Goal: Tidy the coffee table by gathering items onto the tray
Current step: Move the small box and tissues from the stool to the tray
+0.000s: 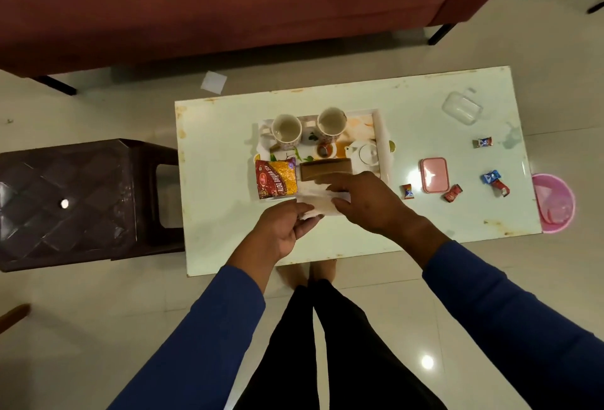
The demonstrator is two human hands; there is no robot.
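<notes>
A patterned tray (381, 135) sits mid-table holding two cups (287, 131) (331, 123), a small white teapot (365, 153), a brown box (325, 170) and a red-yellow snack packet (277, 178). Both hands hold a white paper napkin (322, 203) at the tray's near edge. My left hand (283, 230) pinches its near-left corner, and my right hand (366, 202) grips its right side, index finger stretched over the brown box. To the right on the table lie a pink box (434, 175), a clear plastic case (462, 108) and several wrapped candies (407, 191) (452, 193) (483, 142) (495, 181).
The white coffee table (225, 220) stands on a tiled floor. A dark plastic stool (75, 200) is at its left, a red sofa (228, 1) behind it, and a pink bin (555, 202) at its right end. A white paper scrap (214, 82) lies on the floor.
</notes>
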